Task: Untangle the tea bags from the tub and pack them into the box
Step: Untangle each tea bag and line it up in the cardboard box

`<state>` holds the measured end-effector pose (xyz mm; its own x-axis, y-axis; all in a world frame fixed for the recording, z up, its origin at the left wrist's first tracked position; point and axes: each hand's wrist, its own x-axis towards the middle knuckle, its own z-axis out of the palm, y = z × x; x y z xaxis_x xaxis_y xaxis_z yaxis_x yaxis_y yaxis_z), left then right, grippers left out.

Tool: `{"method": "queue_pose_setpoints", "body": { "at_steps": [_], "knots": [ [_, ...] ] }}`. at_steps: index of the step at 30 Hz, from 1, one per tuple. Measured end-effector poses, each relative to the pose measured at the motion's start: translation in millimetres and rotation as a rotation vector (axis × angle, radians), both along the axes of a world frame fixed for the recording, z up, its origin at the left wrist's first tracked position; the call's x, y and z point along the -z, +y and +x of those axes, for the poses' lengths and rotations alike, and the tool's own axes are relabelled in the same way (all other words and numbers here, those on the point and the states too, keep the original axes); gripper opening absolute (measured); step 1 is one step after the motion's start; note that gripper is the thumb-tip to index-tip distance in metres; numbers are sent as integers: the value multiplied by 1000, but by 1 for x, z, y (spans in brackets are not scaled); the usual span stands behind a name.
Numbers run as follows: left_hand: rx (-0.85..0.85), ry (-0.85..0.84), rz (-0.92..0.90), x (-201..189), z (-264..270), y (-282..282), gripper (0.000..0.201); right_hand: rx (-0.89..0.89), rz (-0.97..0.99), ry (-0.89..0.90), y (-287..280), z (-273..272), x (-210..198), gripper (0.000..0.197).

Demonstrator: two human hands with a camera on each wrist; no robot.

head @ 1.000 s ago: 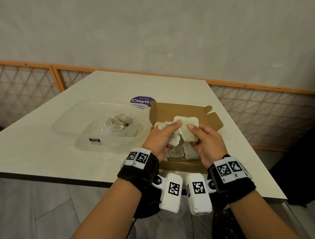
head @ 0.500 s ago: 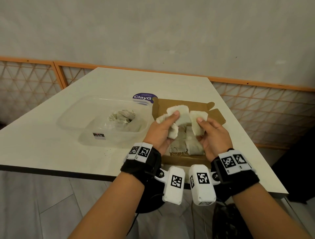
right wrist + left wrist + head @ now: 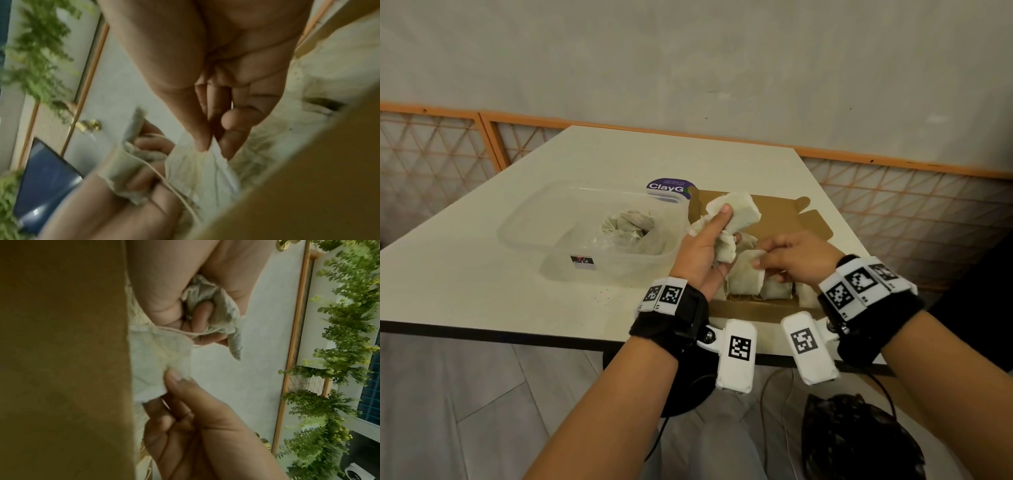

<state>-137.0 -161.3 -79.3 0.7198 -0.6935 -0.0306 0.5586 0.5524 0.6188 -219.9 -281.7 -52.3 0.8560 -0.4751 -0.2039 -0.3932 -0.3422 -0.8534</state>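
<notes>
On the left of the white table (image 3: 482, 274) sits a see-through plastic tub (image 3: 544, 233), soft-cornered and shiny. A small heap of crumpled tea bags (image 3: 628, 224) lies in its middle, greyish and papery. Behind the tub, at 12 o'clock from it, is a purple round sticker (image 3: 669, 186).

The left hand (image 3: 702, 250) is held up over the box, thumb pointing to 12 o'clock. Its fingers are curled tight around a bunch of tea bags (image 3: 736, 214), white, thin and wrinkly. In the left wrist view thin strings run across the fingers (image 3: 202, 316).

At 3 o'clock from that hand, lower down, the right hand (image 3: 798, 257) pinches the top edge of one tea bag (image 3: 746, 277) between thumb and pointer. This bag is flat and square, and it hangs down into the box. The right wrist view shows a pale string going from it to the left hand's bunch.

The brown cardboard box (image 3: 815, 226) lies open and flat, with more tea bags packed along its near side.

Half a second ago both hands were level and close together. Now the left hand is higher and the right hand has dropped, so the bags are pulled apart.
</notes>
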Motion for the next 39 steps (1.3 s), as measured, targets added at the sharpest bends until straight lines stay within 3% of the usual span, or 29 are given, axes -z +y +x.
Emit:
{"method": "queue_pose_setpoints", "body": {
  "at_steps": [6,8,11,13,15,17,20,22,24,28,31,34,39],
  "knots": [
    [4,-3,-17,1,0,0,5,39,-77,51,2,12,17,21],
    [3,-12,-10,1,0,0,6,58,-211,36,-2,11,16,21],
    [7,-21,-3,2,0,0,7,101,-438,-158,2,-3,7,13],
    [7,-26,-4,1,0,1,7,1,-547,-223,11,-17,6,10],
    [5,-22,-6,0,-1,1,8,-190,-627,-142,21,-29,12,9],
    [4,-14,0,0,-1,1,7,-358,-690,-68,24,-33,25,21],
    [6,-14,19,3,1,0,7,-410,-743,-10,22,-30,39,49],
    [0,-25,32,4,1,0,7,-418,-756,30,20,-27,42,50],
    [-4,-40,37,5,2,-1,8,-367,-667,-43,18,-26,40,41],
    [-19,-107,77,5,2,-3,9,33,-189,-352,12,-20,13,24],
    [-6,-157,129,6,2,-6,11,64,186,-385,5,-7,-9,36],
    [9,-214,179,6,-1,-7,8,17,156,-362,1,6,-17,9],
    [25,-246,240,2,-4,-6,7,102,180,-425,-6,11,-20,18]
  ]
}}
